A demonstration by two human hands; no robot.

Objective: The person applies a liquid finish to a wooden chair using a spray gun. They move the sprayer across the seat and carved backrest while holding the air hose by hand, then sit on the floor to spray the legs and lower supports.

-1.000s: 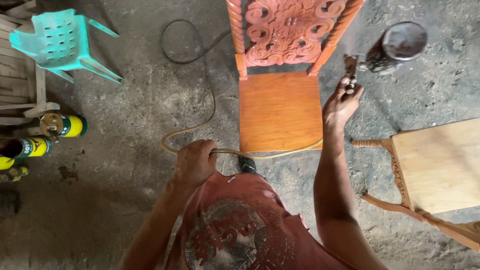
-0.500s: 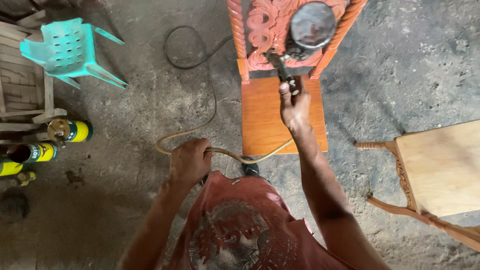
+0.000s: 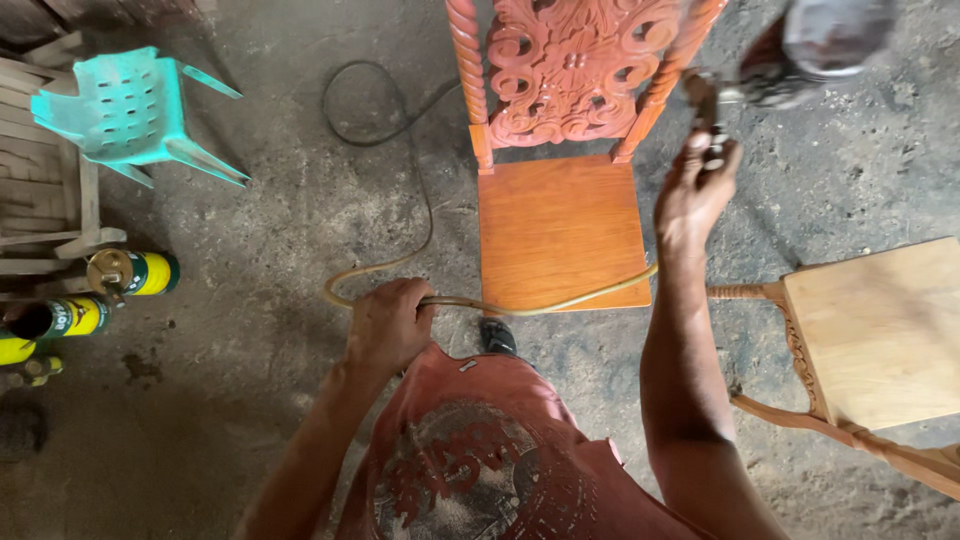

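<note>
Your right hand (image 3: 693,190) grips the spray gun (image 3: 790,55) beside the carved chair (image 3: 560,225); your left hand (image 3: 388,325) clasps its hose (image 3: 560,303).

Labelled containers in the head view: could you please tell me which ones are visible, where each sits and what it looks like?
Upper can: on its side on the floor at the left, below the turquoise plastic chair; cylinder, yellow and dark green label, brassy top.
Lower can: just below the first; cylinder, yellow and dark label, dark open mouth.
No signs or screens in view.
</note>
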